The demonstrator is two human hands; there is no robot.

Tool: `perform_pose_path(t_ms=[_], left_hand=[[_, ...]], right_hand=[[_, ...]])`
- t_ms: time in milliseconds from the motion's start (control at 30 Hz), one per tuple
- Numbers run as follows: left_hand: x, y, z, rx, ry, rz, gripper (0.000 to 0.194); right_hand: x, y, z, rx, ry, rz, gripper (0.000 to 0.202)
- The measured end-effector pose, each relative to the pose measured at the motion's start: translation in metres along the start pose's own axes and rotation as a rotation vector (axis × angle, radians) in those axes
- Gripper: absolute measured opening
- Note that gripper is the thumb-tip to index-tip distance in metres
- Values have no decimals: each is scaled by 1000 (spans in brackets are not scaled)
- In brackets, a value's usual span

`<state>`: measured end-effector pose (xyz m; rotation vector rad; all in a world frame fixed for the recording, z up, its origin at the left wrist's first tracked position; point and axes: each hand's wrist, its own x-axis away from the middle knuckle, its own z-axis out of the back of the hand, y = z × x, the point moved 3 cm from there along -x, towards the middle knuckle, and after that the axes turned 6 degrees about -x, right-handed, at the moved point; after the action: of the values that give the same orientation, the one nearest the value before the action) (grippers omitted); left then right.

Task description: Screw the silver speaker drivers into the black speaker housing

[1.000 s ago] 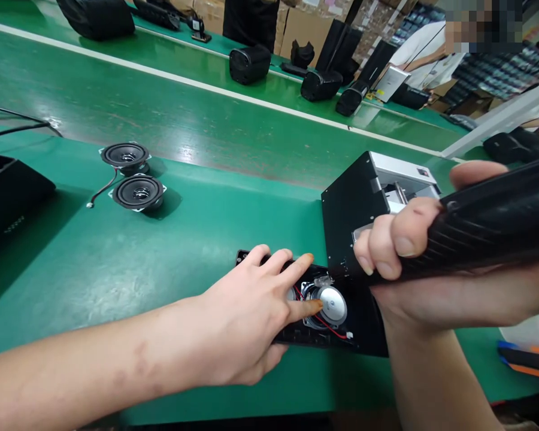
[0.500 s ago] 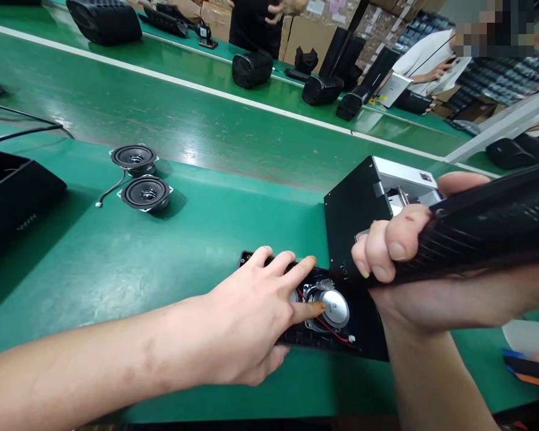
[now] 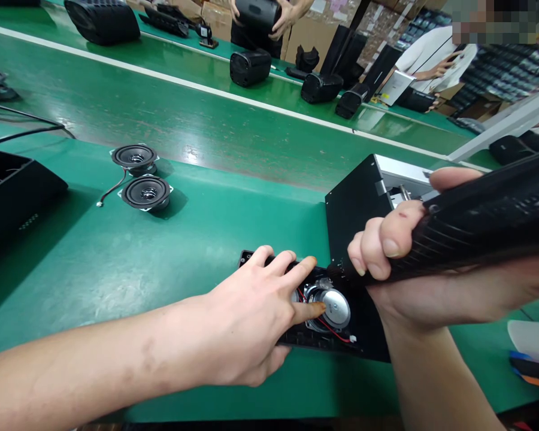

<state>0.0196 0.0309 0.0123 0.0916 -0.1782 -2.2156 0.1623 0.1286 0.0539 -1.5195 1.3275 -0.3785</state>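
Note:
My left hand (image 3: pixel 260 311) lies spread over a black panel (image 3: pixel 368 341) on the green bench, its fingers apart and its thumb side under the near edge. One finger touches a round speaker with a silver magnet (image 3: pixel 336 309) set in the panel. From it a red wire (image 3: pixel 335 331) ends in a white plug. My right hand (image 3: pixel 386 245) is wrapped round a black power driver (image 3: pixel 489 209), tilted with its nose down at the panel's far edge. Its tip is hard to make out against the black.
Two loose speakers (image 3: pixel 146 193) lie at the left centre, beside a black housing (image 3: pixel 18 197). Behind the driver stands a black and silver box (image 3: pixel 353 209). Across the bench are black speaker units (image 3: pixel 250 67) and people's hands (image 3: pixel 287 18).
The driver in my right hand has shifted slightly left and down. My left hand has stayed put. Across the bench, a person's hands now hold a black unit.

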Motion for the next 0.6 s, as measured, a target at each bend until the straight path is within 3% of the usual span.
perform_pose_path(t_ms=[267, 600], left_hand=[[-1, 0, 3, -2, -40, 0, 67], [0, 0, 3, -5, -9, 5, 65]], right_hand=[[-1, 6, -8, -51, -54, -51, 51], [-3, 12, -8, -26, -71, -42, 55]])
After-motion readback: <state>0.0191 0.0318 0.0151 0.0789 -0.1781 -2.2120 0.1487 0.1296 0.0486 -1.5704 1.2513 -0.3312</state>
